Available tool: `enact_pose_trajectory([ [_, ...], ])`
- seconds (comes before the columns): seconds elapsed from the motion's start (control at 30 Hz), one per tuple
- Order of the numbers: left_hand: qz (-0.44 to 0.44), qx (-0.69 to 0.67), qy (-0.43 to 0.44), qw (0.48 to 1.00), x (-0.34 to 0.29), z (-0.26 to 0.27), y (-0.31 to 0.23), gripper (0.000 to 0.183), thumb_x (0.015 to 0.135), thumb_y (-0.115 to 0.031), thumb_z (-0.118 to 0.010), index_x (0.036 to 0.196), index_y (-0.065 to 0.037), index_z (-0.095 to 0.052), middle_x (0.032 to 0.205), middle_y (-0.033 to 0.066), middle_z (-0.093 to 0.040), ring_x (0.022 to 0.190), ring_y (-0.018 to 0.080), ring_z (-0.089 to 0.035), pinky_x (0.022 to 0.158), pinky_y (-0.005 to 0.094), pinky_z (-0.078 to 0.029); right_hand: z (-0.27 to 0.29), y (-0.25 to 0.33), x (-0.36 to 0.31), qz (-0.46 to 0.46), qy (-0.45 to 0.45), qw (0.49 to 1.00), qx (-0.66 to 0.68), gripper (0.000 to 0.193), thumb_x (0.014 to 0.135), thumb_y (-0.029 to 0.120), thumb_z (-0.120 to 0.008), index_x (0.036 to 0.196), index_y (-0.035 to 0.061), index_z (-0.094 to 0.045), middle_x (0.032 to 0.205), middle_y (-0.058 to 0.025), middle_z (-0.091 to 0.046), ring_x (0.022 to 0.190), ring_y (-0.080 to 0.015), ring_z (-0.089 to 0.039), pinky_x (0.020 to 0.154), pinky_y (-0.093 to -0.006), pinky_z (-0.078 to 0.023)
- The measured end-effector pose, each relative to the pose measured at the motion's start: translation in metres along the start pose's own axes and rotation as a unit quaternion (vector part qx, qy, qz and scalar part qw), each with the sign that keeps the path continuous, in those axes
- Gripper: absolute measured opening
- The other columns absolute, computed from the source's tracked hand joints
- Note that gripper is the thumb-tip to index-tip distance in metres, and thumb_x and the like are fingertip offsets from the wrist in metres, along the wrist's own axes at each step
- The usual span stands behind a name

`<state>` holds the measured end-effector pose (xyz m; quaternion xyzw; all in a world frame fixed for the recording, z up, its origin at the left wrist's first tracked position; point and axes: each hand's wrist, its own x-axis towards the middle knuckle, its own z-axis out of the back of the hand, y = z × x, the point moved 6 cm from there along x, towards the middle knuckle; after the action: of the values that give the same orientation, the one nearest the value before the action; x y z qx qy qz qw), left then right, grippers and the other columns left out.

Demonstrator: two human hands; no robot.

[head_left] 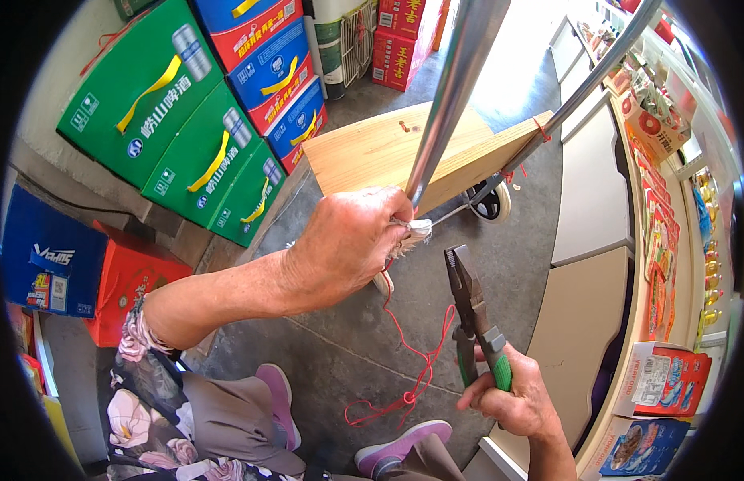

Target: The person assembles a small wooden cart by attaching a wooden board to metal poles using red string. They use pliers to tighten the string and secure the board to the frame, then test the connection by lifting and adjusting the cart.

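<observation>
My left hand is closed on a frayed white piece of cloth, at the lower end of an upright metal tube. What else its fingers grip is hidden. A thin metal rod runs from the cloth toward a small wheel. My right hand holds combination pliers by their green handles, jaws pointing up, apart from the cloth. Thin red string hangs below my left hand and trails in loops. A wooden board is fixed among the metal tubes, with red ties at its right end.
Green cartons and blue-red cartons are stacked at left, with a blue box nearer. A shelf counter with packaged goods curves along the right. My pink shoes stand on the grey floor.
</observation>
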<state>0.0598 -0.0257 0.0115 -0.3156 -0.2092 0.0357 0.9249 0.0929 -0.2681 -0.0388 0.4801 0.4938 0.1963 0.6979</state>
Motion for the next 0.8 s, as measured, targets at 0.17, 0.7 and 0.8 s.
enact_pose_trajectory([
  [0.17,0.038,-0.034,0.017,0.999,0.006,-0.007,0.004,0.011,0.080,-0.005,-0.064,0.085,0.001,-0.056,0.074,0.0189,-0.060,0.069,0.0367,-0.061,0.060,0.0408,-0.049,0.004,0.021,0.010,0.206,-0.112,0.925,-0.300,0.071,0.061,-0.007,-0.049,0.131,-0.0033,-0.039,0.097,-0.0203,-0.056,0.070,-0.0295,-0.064,0.064,-0.0355,-0.050],
  [0.7,0.149,-0.161,0.037,0.975,0.002,-0.010,0.017,0.008,0.082,-0.005,-0.063,0.082,0.002,-0.060,0.068,0.0176,-0.061,0.063,0.0277,-0.064,0.055,0.0338,-0.049,-0.004,0.031,0.035,0.151,-0.118,0.902,-0.387,0.071,0.062,-0.002,-0.052,0.131,-0.0065,-0.033,0.108,-0.0288,-0.051,0.096,-0.0440,-0.053,0.082,-0.0459,-0.048],
  [0.8,0.167,-0.184,0.057,0.967,0.003,-0.011,0.019,0.009,0.081,-0.005,-0.063,0.083,0.003,-0.062,0.069,0.0176,-0.062,0.063,0.0253,-0.064,0.056,0.0332,-0.049,-0.003,0.034,0.034,0.153,-0.125,0.892,-0.406,0.072,0.062,-0.002,-0.052,0.132,-0.0058,-0.034,0.108,-0.0293,-0.051,0.096,-0.0446,-0.053,0.081,-0.0462,-0.048],
])
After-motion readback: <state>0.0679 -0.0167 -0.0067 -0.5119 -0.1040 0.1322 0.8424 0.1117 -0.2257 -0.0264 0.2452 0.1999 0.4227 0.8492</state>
